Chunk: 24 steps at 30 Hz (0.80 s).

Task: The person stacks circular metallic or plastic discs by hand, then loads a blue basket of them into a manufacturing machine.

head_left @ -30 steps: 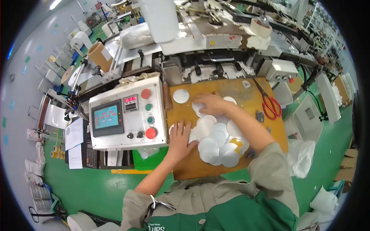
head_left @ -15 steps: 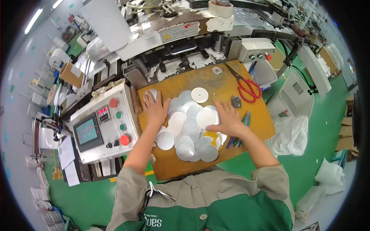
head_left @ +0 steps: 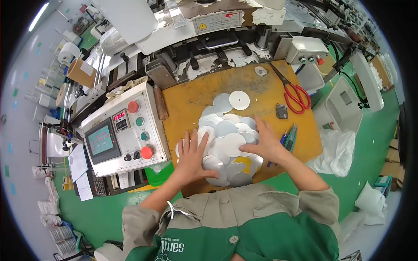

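A loose heap of thin round discs (head_left: pixel 225 128), white and silvery grey, overlaps itself on the brown board (head_left: pixel 191 93). My left hand (head_left: pixel 191 158) lies at the heap's left side, fingers spread, its thumb touching a disc at the lower left. Against the right side rests my right hand (head_left: pixel 269 141), also open, its thumb over a white disc. At the top of the heap is a white disc with a small centre hole (head_left: pixel 239 100). Something yellow (head_left: pixel 244 162) shows between discs low in the heap.
Red-handled scissors (head_left: pixel 297 98) and a small dark block (head_left: pixel 281 111) lie to the right. Pens and a green cutter (head_left: pixel 291 135) sit beside my right wrist. A control panel (head_left: pixel 126 126) borders the board on the left, with the press machine (head_left: pixel 217 41) behind.
My left hand has come down towards me from the board's upper left to the heap's left side. The discs are gathered closer together. The view has shifted slightly.
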Motion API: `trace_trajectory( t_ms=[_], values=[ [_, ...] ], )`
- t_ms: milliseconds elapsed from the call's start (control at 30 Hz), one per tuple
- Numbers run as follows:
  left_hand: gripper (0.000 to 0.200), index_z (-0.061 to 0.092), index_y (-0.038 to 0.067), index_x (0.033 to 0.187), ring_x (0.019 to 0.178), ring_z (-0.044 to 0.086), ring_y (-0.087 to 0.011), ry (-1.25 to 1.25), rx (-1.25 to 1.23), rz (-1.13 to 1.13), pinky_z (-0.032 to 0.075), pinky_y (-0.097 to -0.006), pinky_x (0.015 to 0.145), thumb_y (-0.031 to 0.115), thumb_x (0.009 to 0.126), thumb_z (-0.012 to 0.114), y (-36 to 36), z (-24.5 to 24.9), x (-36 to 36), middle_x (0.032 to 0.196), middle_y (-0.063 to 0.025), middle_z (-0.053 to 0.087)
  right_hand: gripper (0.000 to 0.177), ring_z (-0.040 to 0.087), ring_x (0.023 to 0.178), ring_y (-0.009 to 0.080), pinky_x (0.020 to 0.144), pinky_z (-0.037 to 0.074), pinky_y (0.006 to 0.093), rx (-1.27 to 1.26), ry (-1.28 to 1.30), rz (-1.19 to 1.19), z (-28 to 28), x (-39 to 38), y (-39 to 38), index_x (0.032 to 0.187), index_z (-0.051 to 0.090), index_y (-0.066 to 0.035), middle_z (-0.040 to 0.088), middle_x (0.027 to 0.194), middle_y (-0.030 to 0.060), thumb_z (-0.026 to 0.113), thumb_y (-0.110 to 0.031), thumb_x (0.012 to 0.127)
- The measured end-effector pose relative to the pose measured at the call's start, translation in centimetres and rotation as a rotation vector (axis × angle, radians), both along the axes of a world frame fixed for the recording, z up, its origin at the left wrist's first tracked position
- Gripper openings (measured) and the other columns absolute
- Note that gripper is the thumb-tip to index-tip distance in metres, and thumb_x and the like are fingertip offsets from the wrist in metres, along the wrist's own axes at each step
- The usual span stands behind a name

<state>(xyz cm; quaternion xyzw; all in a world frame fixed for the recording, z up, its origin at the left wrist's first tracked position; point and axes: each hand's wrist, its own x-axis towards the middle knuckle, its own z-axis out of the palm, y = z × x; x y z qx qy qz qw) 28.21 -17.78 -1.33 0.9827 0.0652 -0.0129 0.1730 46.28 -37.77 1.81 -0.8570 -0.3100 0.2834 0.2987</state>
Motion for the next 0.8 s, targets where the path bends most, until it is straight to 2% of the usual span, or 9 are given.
trace_trajectory(
  t_ms=[100, 167, 200, 267, 300, 400, 467, 533, 800],
  values=[
    [0.120, 0.021, 0.005, 0.142, 0.130, 0.017, -0.0493, -0.171, -0.172, 0.029, 0.016, -0.0586, 0.103, 0.062, 0.051, 0.074, -0.5, -1.0, 0.8, 0.143, -0.0254, 0.020, 0.104, 0.037, 0.123, 0.0386, 0.102, 0.034, 0.0411, -0.001, 0.058, -0.073, -0.5, 0.3, 0.9, 0.137, 0.020, 0.008, 0.037, 0.130, 0.0293, 0.079, -0.037, 0.063],
    [0.114, 0.022, 0.003, 0.140, 0.129, 0.022, -0.0455, -0.247, -0.272, 0.070, 0.020, -0.0544, 0.104, 0.056, 0.054, 0.076, -0.7, -1.3, 1.3, 0.142, -0.0201, 0.026, 0.097, 0.051, 0.111, 0.0315, 0.094, 0.041, 0.0370, 0.018, 0.192, -0.137, -0.3, 0.4, 1.5, 0.134, 0.028, 0.006, 0.049, 0.120, 0.0242, 0.080, -0.034, 0.063],
    [0.114, 0.022, 0.003, 0.140, 0.129, 0.022, -0.0455, -0.250, -0.279, 0.080, 0.020, -0.0544, 0.104, 0.056, 0.054, 0.076, -0.7, -1.4, 1.5, 0.142, -0.0201, 0.026, 0.097, 0.051, 0.111, 0.0315, 0.094, 0.041, 0.0370, 0.009, 0.190, -0.128, -0.6, 0.4, 1.6, 0.134, 0.028, 0.006, 0.049, 0.120, 0.0242, 0.080, -0.034, 0.063],
    [0.115, 0.022, 0.003, 0.140, 0.127, 0.028, -0.0424, -0.269, -0.418, 0.109, 0.023, -0.0508, 0.104, 0.054, 0.053, 0.078, -0.6, -1.6, 1.8, 0.140, -0.0207, 0.031, 0.085, 0.056, 0.105, 0.0272, 0.091, 0.043, 0.0355, 0.223, 0.590, -0.164, -1.6, 0.2, 1.7, 0.129, 0.037, 0.005, 0.056, 0.113, 0.0188, 0.080, -0.029, 0.064],
    [0.116, 0.021, 0.002, 0.140, 0.125, 0.033, -0.0398, -0.265, -0.510, 0.144, 0.027, -0.0475, 0.103, 0.046, 0.052, 0.082, -0.6, -1.4, 1.9, 0.138, -0.0204, 0.033, 0.071, 0.056, 0.103, 0.0227, 0.089, 0.044, 0.0335, 0.113, 0.682, -0.163, 0.1, 0.1, 2.2, 0.121, 0.047, 0.004, 0.059, 0.111, 0.0151, 0.079, -0.027, 0.066],
    [0.116, 0.020, 0.002, 0.141, 0.124, 0.034, -0.0393, -0.300, -0.565, 0.126, 0.028, -0.0464, 0.102, 0.039, 0.052, 0.084, -1.1, -1.3, 2.1, 0.139, -0.0207, 0.032, 0.065, 0.058, 0.101, 0.0217, 0.089, 0.044, 0.0324, 0.060, 0.839, -0.119, 2.0, 0.0, 2.8, 0.116, 0.052, 0.003, 0.061, 0.109, 0.0134, 0.080, -0.026, 0.065],
    [0.115, 0.019, 0.002, 0.141, 0.125, 0.032, -0.0384, -0.356, -0.608, 0.126, 0.028, -0.0460, 0.103, 0.035, 0.053, 0.085, -1.2, -1.4, 2.3, 0.141, -0.0206, 0.030, 0.065, 0.057, 0.102, 0.0210, 0.088, 0.045, 0.0315, 0.103, 0.829, -0.031, 2.0, -0.3, 2.9, 0.120, 0.050, 0.001, 0.060, 0.110, 0.0127, 0.079, -0.023, 0.067],
    [0.115, 0.019, 0.002, 0.141, 0.127, 0.030, -0.0380, -0.389, -0.627, 0.119, 0.027, -0.0462, 0.104, 0.034, 0.053, 0.085, -1.3, -1.4, 2.4, 0.141, -0.0204, 0.028, 0.068, 0.056, 0.105, 0.0204, 0.090, 0.045, 0.0323, 0.121, 0.627, 0.012, 0.9, -0.9, 2.6, 0.123, 0.047, 0.001, 0.058, 0.114, 0.0127, 0.079, -0.020, 0.067],
    [0.105, 0.018, 0.005, 0.142, 0.133, 0.019, -0.0412, -0.470, -0.611, 0.003, 0.022, -0.0474, 0.107, 0.040, 0.064, 0.079, 0.0, -1.5, 3.0, 0.145, -0.0225, 0.018, 0.065, 0.057, 0.102, 0.0197, 0.090, 0.044, 0.0326, 0.190, 0.781, -0.062, -0.3, -0.5, 2.6, 0.123, 0.048, -0.001, 0.060, 0.111, 0.0107, 0.078, -0.015, 0.066]
  ],
)
